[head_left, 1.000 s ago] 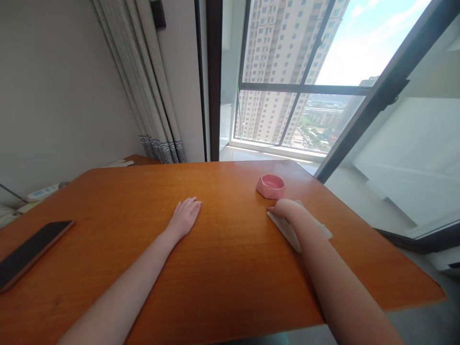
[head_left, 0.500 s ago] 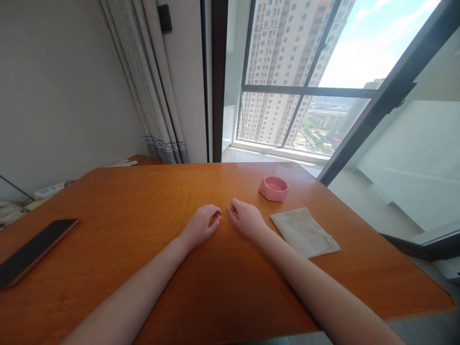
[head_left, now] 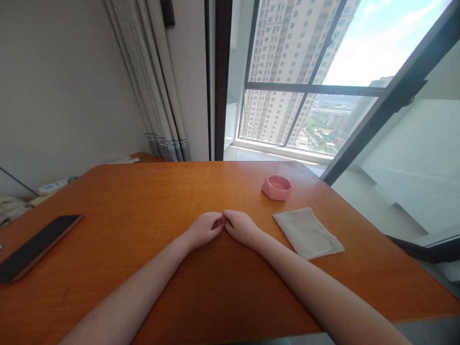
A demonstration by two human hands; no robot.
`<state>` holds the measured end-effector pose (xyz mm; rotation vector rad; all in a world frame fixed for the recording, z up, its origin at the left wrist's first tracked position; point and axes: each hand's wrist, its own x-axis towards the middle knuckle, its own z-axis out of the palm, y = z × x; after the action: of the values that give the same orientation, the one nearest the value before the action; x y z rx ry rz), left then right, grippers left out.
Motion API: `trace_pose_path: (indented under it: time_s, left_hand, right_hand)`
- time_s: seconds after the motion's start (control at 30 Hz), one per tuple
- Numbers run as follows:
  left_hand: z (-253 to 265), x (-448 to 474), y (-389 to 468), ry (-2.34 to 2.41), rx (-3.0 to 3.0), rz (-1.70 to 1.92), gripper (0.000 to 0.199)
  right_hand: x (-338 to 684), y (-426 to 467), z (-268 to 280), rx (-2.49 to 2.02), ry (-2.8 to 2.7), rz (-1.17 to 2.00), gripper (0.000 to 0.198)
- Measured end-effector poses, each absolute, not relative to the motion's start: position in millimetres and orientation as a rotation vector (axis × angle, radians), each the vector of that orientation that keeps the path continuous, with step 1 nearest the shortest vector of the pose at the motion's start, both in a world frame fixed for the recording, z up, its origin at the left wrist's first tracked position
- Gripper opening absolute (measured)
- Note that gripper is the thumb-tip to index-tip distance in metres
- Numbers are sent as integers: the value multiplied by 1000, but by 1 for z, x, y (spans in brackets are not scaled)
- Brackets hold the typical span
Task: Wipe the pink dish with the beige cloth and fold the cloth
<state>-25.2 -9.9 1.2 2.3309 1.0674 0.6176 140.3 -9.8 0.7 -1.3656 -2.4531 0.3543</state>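
Note:
My left hand [head_left: 205, 230] and my right hand [head_left: 241, 228] rest on the wooden table [head_left: 143, 191], meeting at their fingertips near its middle. Both are loosely curled, and no object shows in either. The inner fingers are partly hidden. Right of my right hand lies a folded off-white cloth [head_left: 308, 234]. Beyond the cloth sits a pink faceted bowl [head_left: 277, 188], like an ashtray, standing upright.
A dark phone [head_left: 38, 244] with a reddish edge lies at the table's left. Past the left edge is a white power strip [head_left: 53, 186]. A patterned curtain [head_left: 154, 86] hangs behind the table, and a large window [head_left: 305, 86] stands beyond it.
My hands have come together from a small gap to touching, and both have moved slightly closer to me. The view has shifted a little; the cloth, bowl and phone stay in place.

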Motion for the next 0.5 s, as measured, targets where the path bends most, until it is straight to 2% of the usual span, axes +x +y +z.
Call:
trace_pose_path:
  time_s: [0.37, 0.5]
  left_hand:
    - [3, -28, -10, 1075, 2328, 613, 22]
    - [4, -34, -6, 1104, 2297, 680, 20]
  right_hand:
    - [146, -8, 5, -1359, -2357, 378, 18]
    - [185, 7, 25, -1518, -1978, 24, 33]
